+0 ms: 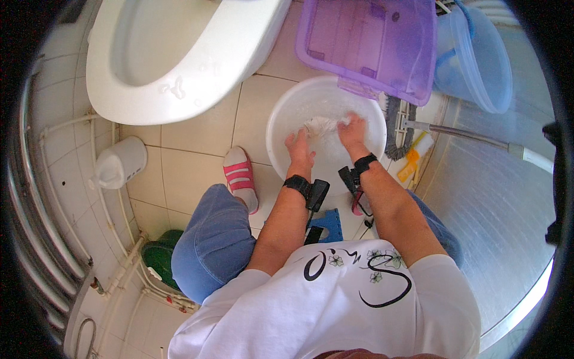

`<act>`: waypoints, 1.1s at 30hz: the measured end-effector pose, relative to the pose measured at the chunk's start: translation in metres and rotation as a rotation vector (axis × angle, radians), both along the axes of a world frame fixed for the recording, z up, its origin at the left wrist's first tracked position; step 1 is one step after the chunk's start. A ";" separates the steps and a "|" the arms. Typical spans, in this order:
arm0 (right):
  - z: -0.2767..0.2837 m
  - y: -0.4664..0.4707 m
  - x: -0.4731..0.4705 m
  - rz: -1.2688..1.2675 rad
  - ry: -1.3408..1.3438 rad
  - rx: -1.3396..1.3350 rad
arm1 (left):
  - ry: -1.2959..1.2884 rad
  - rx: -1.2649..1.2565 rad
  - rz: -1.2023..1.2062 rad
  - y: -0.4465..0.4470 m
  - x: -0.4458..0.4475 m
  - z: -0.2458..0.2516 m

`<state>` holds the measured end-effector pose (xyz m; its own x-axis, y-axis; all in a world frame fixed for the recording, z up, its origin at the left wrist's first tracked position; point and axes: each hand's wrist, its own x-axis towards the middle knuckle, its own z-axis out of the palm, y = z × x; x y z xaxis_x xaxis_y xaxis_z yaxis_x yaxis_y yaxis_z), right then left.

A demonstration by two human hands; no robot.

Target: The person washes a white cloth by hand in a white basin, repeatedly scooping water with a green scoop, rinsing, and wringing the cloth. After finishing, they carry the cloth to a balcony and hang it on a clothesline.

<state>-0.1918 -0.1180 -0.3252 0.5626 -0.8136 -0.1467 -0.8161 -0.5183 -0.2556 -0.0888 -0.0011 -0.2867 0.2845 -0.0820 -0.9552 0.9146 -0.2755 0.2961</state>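
A white plastic basin [279,155] stands on the floor between my feet, with cloudy water inside. In it lies a crumpled, wet, whitish cloth [320,127]. My right hand [352,132] is over the cloth's right end, its fingers closed on a bunched part. On the left, my left hand [298,149] reaches into the basin with its fingertips at the cloth's near-left edge and its thumb apart. Whether those fingers grip the cloth is not clear. Both wrists wear black straps with small devices.
A purple plastic bin [365,40] overhangs the basin's far rim, beside a blue bucket [486,63]. A white toilet [188,96] stands far left, a white jug [123,161] by the wall. Right of the basin are a grey mop head [394,134] and yellow brush [409,166]; a blue stool [329,224] is near me.
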 end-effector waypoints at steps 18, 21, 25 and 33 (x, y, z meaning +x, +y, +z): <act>0.242 -0.011 -0.008 0.615 -0.187 0.822 | 0.149 -0.755 -0.090 0.005 0.016 0.048; 0.281 -0.012 -0.019 0.389 -0.351 0.730 | 0.124 -0.869 -0.199 0.002 0.012 0.135; 0.329 -0.011 -0.027 0.177 -0.527 0.772 | 0.004 -1.045 -0.518 0.014 0.006 0.239; 0.387 0.009 -0.050 0.609 -0.641 0.417 | -0.391 -0.982 -1.205 0.028 0.010 0.319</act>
<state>-0.2420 -0.1088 0.0622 0.9428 -0.3095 0.1238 -0.0809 -0.5728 -0.8157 -0.0788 0.0271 0.0321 -0.1945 -0.9381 -0.2868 0.1436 -0.3164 0.9377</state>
